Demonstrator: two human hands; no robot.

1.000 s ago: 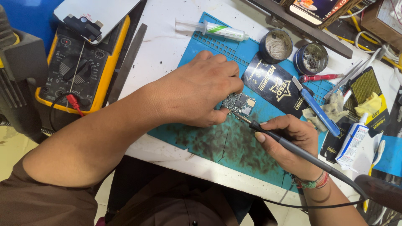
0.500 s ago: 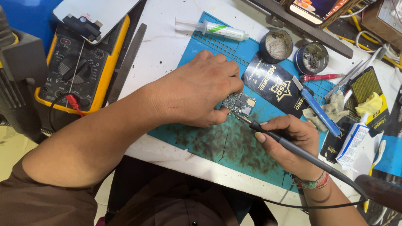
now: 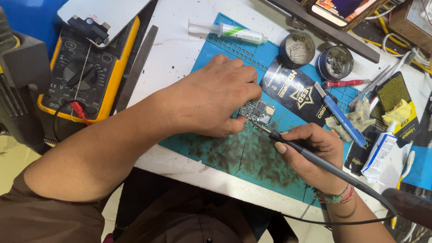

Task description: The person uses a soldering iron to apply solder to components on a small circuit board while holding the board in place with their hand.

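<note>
A small circuit board (image 3: 258, 111) lies on a blue work mat (image 3: 252, 157) stained dark near its front. My left hand (image 3: 211, 96) rests over the board's left side, with fingers and thumb pinching its edge. My right hand (image 3: 310, 153) grips a dark soldering iron (image 3: 324, 163) like a pen. The iron's metal tip touches the lower edge of the board, just right of my left thumb. The iron's cord trails off to the lower right.
A yellow-cased multimeter (image 3: 81, 76) sits at the left with a phone screen panel (image 3: 105, 11) above it. A syringe (image 3: 229, 30), two round tins (image 3: 297, 48), a blue-handled tool (image 3: 342, 118), tweezers (image 3: 380, 83), a small white bottle (image 3: 379, 153) and yellow sponge (image 3: 398, 112) crowd the right.
</note>
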